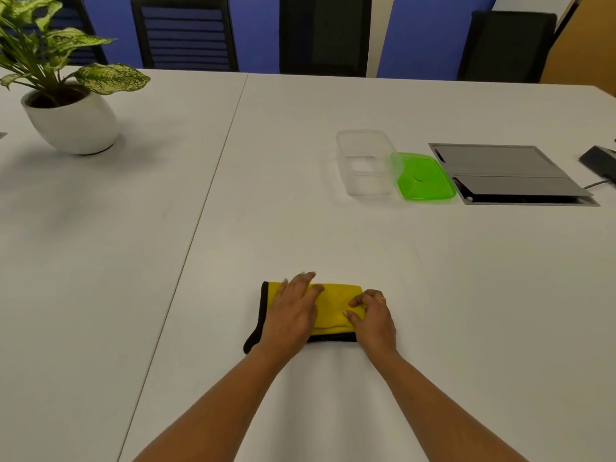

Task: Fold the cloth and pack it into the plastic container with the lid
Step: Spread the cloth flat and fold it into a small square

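A yellow cloth with a black edge (335,305) lies folded into a rectangle on the white table (300,211), close to me. My left hand (293,311) lies flat on its left half, fingers spread. My right hand (371,315) pinches the cloth's right edge between thumb and fingers. A clear plastic container (365,161) stands empty farther back on the right. Its green lid (423,176) lies beside it, leaning against the container's right side.
A potted plant in a white pot (71,123) stands at the back left. A grey cable hatch (506,173) is set into the table right of the lid, with a dark device (600,160) at the right edge. Black chairs (185,33) line the far side.
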